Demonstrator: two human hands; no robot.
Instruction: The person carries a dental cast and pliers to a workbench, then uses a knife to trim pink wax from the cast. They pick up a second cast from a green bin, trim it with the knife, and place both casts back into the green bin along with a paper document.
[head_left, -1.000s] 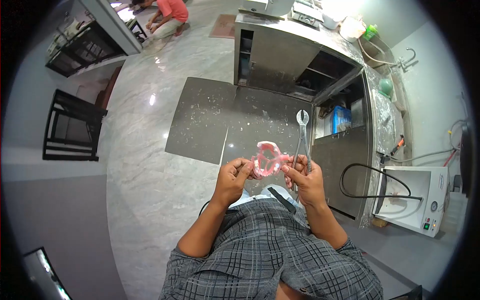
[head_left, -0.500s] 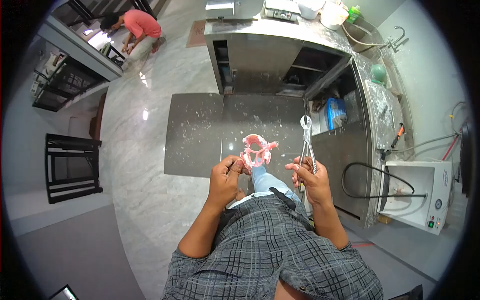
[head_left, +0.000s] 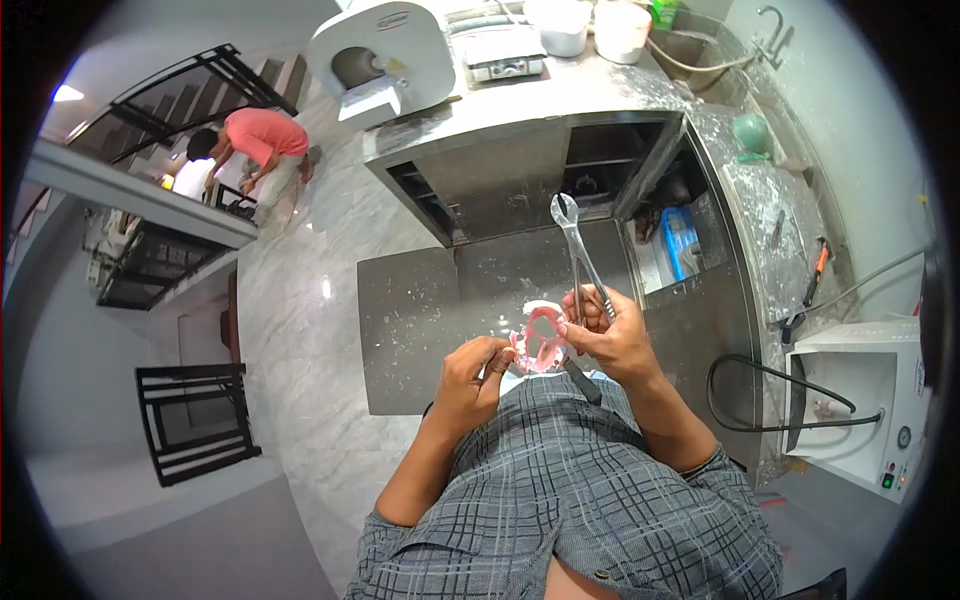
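Observation:
A pink and white ring-shaped piece (head_left: 545, 345) is in front of my body, with openings through its middle. My left hand (head_left: 474, 376) pinches its left edge between thumb and fingers. My right hand (head_left: 612, 335) is wrapped round the handles of metal pliers (head_left: 578, 245), whose jaws point up and away from me. The thumb of that hand reaches to the right side of the pink piece and seems to touch it.
A steel counter (head_left: 480, 125) ahead bears a white machine (head_left: 385, 60) and white tubs. On the right are a blue container (head_left: 680, 243), an orange-handled tool (head_left: 817, 272) and a white box with a black hose (head_left: 850, 385). A person in pink (head_left: 262, 150) crouches far left.
My right hand has moved left to the pink piece, bringing the pliers with it. The piece has turned in my left hand. The view has shifted, showing more of the counter and its white machine.

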